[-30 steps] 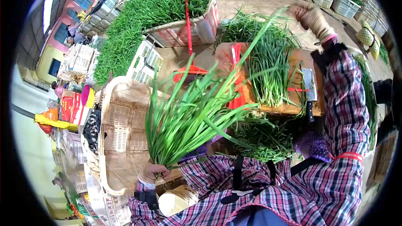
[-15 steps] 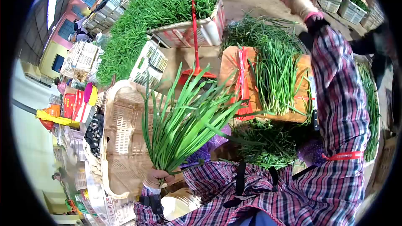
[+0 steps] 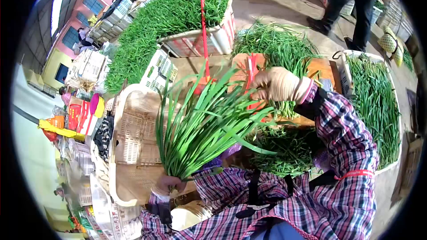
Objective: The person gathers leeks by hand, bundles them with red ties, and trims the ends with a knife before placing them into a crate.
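My left hand (image 3: 170,186) is closed round the base of a bunch of garlic chives (image 3: 195,133), whose long flat leaves fan up and to the right. My gloved right hand (image 3: 280,84) is above a wooden board (image 3: 323,69), its fingers curled together beside the leaf tips; whatever they pinch is hidden. Under and beside this hand are a bundle of red ties (image 3: 251,64) and a pile of chives (image 3: 284,109) with pale cut ends, both partly covered by it.
An openwork plastic basket (image 3: 114,160) stands at the left. Crates of chives are behind, including a white crate (image 3: 397,120) at the right. Loose green trimmings (image 3: 284,151) lie below the board. A red-handled broom (image 3: 203,26) stands upright. A person in dark trousers (image 3: 362,13) is at the upper right.
My right hand has come in from the far upper right to above the board, its fingers now curled. The left hand still holds the chives. A person's legs now show at the upper right.
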Available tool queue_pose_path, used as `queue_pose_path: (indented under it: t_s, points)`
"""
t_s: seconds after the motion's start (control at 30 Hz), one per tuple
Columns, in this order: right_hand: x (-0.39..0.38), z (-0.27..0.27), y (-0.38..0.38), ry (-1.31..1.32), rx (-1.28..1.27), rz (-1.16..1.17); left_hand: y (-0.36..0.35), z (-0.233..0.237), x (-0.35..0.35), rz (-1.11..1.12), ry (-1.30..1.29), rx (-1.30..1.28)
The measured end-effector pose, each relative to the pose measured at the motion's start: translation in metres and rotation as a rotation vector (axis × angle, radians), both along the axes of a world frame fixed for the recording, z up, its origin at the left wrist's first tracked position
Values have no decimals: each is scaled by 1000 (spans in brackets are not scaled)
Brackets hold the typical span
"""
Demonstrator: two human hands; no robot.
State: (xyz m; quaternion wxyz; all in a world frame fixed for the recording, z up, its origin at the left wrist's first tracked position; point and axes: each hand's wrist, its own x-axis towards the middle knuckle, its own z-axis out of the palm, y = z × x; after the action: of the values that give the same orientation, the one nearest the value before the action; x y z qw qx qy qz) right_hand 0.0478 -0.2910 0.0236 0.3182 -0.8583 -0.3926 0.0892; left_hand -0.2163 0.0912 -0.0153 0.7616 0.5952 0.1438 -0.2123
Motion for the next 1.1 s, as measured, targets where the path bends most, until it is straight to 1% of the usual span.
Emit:
queue_pose_path:
  t_s: [0.03, 0.07, 0.1, 0.13, 0.17, 0.2, 0.27, 0.3, 0.33, 0.4, 0.43, 0.47, 0.53, 0.57, 0.63, 0.67, 0.7, 0.73, 0.8, 0.83, 0.87, 0.93, 0.97, 1.0, 1.03, 1.07, 1.1]
  points:
    - [-5, -1, -3, 8, 3, -18, 26, -26, 0, -172, -4, -113]
    - [-9, -4, -11, 17, 6, -35, 35, -32, -1, -168, -7, -114]
    - [-8, -17, -18, -81, 34, -120, 40, -34, -1, -130, 63, -152]
    - [-8, -26, -28, 91, 54, -242, 42, -35, -2, -94, 132, -189]
    - [-14, -25, -38, 112, 73, -302, 29, -18, 4, -151, -26, 9]
    - [-20, -26, -50, 133, 92, -366, 27, -14, 14, -154, -30, 10]
    - [-22, -58, -78, 195, 208, -469, 24, -12, 29, -271, -9, -163]
    - [-34, -53, -85, 256, 252, -562, 24, -12, 32, -274, 16, -210]
    - [-36, -68, -93, 301, 357, -643, 24, -15, 36, -285, 15, -210]
    - [-56, -57, -97, 212, 365, -652, 21, -16, 42, -336, -11, -312]
    - [-57, -65, -99, 326, 505, -644, 18, -15, 41, -311, 19, -336]
    - [-66, -63, -95, 338, 640, -632, 16, -14, 42, -317, 16, -333]
    - [-82, -56, -87, 423, 817, -552, 14, -15, 40, -320, 30, -377]
    - [-90, -50, -82, 516, 852, -484, 14, -16, 39, -328, 27, -364]
    - [-106, -26, -65, 613, 808, -428, 9, -9, 37, -323, 29, -323]
    - [-110, -23, -59, 675, 810, -406, 5, -4, 35, -315, 31, -287]
    - [-108, -29, -55, 673, 744, -376, -4, 4, 34, -290, 42, -279]
    - [-111, -31, -50, 805, 795, -366, -11, 13, 32, -291, 40, -275]
    - [-113, -35, -46, 897, 816, -314, -23, 26, 30, -264, -34, 36]
    - [-115, -40, -40, 926, 871, -309, -24, 25, 32, -316, -51, 2]
    - [-117, -40, -38, 921, 893, -257, -25, 23, 31, -314, -48, 4]
    - [-123, -33, -39, 909, 812, -250, -25, 18, 29, -276, -44, -142]
    - [-124, -38, -39, 897, 800, -269, -21, 10, 30, -228, 12, -272]
    - [-124, -45, -41, 886, 786, -286, -13, 0, 32, -219, 12, -272]
    - [-127, -45, -46, 876, 769, -277, -3, -11, 35, -281, 7, -297]
    - [-131, -42, -51, 920, 745, -332, 2, -18, 36, -342, 5, -322]
    - [-135, -39, -56, 906, 719, -351, 7, -24, 38, -421, -142, -270]
